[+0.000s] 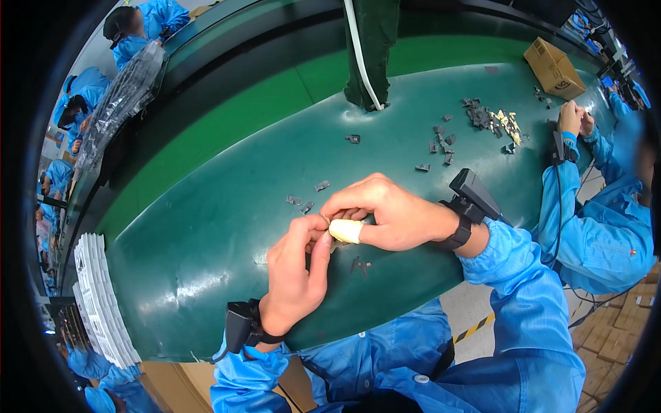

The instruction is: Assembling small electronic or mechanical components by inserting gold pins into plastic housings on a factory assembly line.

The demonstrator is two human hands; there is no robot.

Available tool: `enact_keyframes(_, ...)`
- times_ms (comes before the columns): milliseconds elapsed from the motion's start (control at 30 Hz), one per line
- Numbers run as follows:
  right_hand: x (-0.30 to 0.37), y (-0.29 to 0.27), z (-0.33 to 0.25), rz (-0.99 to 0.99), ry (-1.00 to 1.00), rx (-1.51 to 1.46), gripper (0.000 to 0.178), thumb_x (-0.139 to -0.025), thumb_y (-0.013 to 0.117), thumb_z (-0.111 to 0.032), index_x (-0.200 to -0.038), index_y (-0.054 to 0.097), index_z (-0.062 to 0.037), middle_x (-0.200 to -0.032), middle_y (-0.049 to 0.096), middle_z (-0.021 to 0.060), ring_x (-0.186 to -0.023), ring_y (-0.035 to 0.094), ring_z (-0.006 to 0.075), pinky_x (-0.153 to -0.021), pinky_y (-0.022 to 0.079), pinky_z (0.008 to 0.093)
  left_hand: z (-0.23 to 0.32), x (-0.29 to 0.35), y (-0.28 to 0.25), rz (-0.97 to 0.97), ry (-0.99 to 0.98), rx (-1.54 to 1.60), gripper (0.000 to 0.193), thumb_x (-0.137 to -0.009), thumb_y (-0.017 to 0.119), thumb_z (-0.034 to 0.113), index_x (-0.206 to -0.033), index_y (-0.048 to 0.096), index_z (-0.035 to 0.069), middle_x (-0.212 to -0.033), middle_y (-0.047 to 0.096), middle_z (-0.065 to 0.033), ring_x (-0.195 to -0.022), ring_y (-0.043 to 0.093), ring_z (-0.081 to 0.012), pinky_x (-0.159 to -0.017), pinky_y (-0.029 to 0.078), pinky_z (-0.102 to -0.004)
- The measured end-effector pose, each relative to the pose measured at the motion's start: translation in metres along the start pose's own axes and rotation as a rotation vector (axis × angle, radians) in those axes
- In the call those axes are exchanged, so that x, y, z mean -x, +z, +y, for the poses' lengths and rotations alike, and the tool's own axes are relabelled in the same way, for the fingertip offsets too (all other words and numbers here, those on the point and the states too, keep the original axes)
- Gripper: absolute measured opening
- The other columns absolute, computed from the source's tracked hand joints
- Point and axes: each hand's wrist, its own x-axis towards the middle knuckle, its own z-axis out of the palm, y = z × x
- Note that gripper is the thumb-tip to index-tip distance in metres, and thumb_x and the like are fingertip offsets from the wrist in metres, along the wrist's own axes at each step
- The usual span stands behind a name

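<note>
My left hand (297, 272) and my right hand (396, 213) meet over the green table, fingertips pinched together. What they pinch is small and mostly covered by the fingers, so I cannot make it out. A pale yellow finger cot (345, 231) covers my right thumb. Just below the hands, a few small dark pieces (360, 266) lie on the table. Beyond my left hand are small dark grey plastic parts, one of them a bracket-like part (322, 186) and another a similar part (294, 200).
Toward the back right are a pile of dark parts (480, 117) and yellow strips (508, 127), near an open cardboard box (553, 67). A co-worker's hands (575, 118) are at the right edge. Stacked white trays (103, 303) stand at left; a green post (372, 55) rises behind.
</note>
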Motion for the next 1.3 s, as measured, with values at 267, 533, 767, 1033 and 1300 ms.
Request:
enact_keyframes(267,-0.001,-0.002,-0.003,-0.023,0.137,-0.095,0.012,-0.092,0.058,-0.003,-0.092,0.065,0.0075,-0.077,0.069,0.0115,-0.068,0.068,0.0145,-0.061,0.056,0.0280,-0.006,0.000,-0.009,-0.062,-0.230,0.392,0.011,-0.099,0.057,0.005,-0.105,0.060,-0.004,-0.079,0.065,-0.0068,-0.071,0.061,-0.0098,-0.064,0.049,-0.0241)
enact_keyframes(533,0.000,0.000,0.000,-0.018,0.090,-0.043,0.014,-0.092,0.056,-0.006,-0.089,0.063,0.0061,-0.071,0.065,0.0125,-0.059,0.065,0.0174,-0.056,0.051,0.0332,-0.006,0.000,-0.001,0.034,0.013,-0.090,0.007,-0.097,0.059,0.002,-0.100,0.061,-0.004,-0.080,0.065,-0.0088,-0.069,0.062,-0.0143,-0.064,0.049,-0.0283)
enact_keyframes(767,0.000,-0.003,0.011,-0.070,-0.148,0.288,0.013,-0.096,0.059,-0.009,-0.094,0.063,0.0038,-0.075,0.063,0.0188,-0.065,0.063,0.0349,-0.059,0.049,0.0405,-0.012,-0.005,0.000,0.024,0.213,-0.300,0.007,-0.090,0.061,-0.005,-0.096,0.060,-0.002,-0.075,0.058,-0.0144,-0.064,0.058,-0.0309,-0.059,0.045,-0.0394)
enact_keyframes(1033,0.001,-0.002,0.008,-0.087,-0.153,0.319,0.012,-0.095,0.060,-0.008,-0.094,0.062,0.0032,-0.076,0.062,0.0207,-0.069,0.062,0.0400,-0.060,0.048,0.0436,-0.013,-0.004,-0.002,-0.020,0.203,-0.264,0.006,-0.092,0.058,-0.005,-0.097,0.060,-0.002,-0.074,0.058,-0.0143,-0.063,0.057,-0.0312,-0.059,0.045,-0.0405)
enact_keyframes(1300,0.002,0.002,0.008,-0.033,-0.166,0.315,0.009,-0.088,0.058,0.000,-0.083,0.060,0.0066,-0.070,0.060,0.0257,-0.068,0.060,0.0463,-0.059,0.046,0.0493,-0.016,-0.004,0.000,-0.009,0.300,-0.371,0.010,-0.090,0.059,-0.007,-0.099,0.060,-0.004,-0.074,0.056,-0.0154,-0.063,0.055,-0.0317,-0.059,0.045,-0.0408)
